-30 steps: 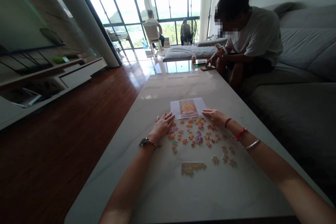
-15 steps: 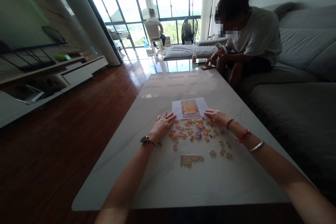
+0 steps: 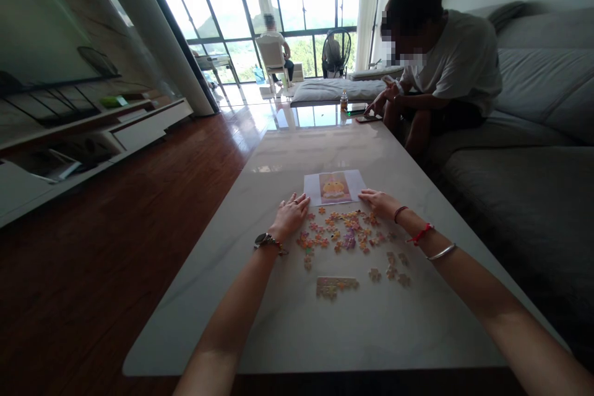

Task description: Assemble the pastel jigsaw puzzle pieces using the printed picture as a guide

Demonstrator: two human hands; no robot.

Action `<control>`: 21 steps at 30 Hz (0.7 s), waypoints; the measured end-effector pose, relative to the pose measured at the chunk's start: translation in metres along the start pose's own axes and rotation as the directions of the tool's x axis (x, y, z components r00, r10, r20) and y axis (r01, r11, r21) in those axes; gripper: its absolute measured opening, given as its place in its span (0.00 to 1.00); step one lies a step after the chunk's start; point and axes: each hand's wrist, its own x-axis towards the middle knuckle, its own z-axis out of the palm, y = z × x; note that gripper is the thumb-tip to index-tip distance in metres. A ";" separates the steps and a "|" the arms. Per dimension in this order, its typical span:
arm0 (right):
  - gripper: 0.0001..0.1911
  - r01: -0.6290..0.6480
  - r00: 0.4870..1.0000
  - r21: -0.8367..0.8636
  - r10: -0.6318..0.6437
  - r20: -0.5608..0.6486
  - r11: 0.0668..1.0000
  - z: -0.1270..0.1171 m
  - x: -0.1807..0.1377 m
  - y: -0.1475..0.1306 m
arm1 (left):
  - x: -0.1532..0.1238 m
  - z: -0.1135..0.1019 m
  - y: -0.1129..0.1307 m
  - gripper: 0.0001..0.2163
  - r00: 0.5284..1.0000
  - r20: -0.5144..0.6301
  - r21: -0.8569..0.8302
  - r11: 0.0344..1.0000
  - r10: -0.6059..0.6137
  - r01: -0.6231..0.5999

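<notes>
Several loose jigsaw pieces (image 3: 343,234) lie scattered on a pale marble table (image 3: 297,334). My left hand (image 3: 291,215) rests flat at the left edge of the pile, fingers spread. At the pile's right edge my right hand (image 3: 381,203) lies flat too, fingers pointing left. Just beyond both hands is a reference picture (image 3: 334,187) of a yellow figure on white paper. A short joined strip of pieces (image 3: 336,286) sits nearer to me, with a few stray pieces (image 3: 390,272) to its right.
A person in a white shirt (image 3: 440,68) sits on the grey sofa (image 3: 538,130) at the far right, hands by a phone (image 3: 366,118) and small bottle (image 3: 343,100). Wooden floor (image 3: 116,247) and a TV shelf (image 3: 83,136) lie left. Other people sit by the windows (image 3: 273,49).
Both hands have drawn the loose pieces slightly closer together. The view has shifted a little, showing more of the table's near edge.
</notes>
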 end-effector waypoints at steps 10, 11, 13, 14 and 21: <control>0.17 0.059 0.985 0.130 -0.037 -0.168 0.990 -0.017 -0.028 -0.017 | -0.017 -0.006 0.035 0.18 0.962 -0.052 -0.008 0.963 0.268 -0.269; 0.16 0.081 0.983 0.158 -0.052 -0.178 0.984 -0.021 -0.037 -0.019 | -0.021 -0.006 0.038 0.18 0.956 -0.039 -0.016 0.956 0.291 -0.292; 0.15 0.096 0.982 0.200 -0.061 -0.176 0.975 -0.030 -0.055 -0.022 | -0.027 -0.004 0.043 0.18 0.954 -0.026 -0.034 0.954 0.298 -0.299; 0.15 0.095 0.983 0.216 -0.057 -0.177 0.972 -0.034 -0.065 -0.024 | -0.030 -0.004 0.044 0.18 0.957 -0.021 -0.044 0.956 0.288 -0.289; 0.14 0.053 0.980 0.288 0.005 -0.198 0.956 -0.061 -0.107 -0.036 | -0.035 -0.015 0.042 0.20 0.976 -0.033 -0.231 0.949 0.215 -0.216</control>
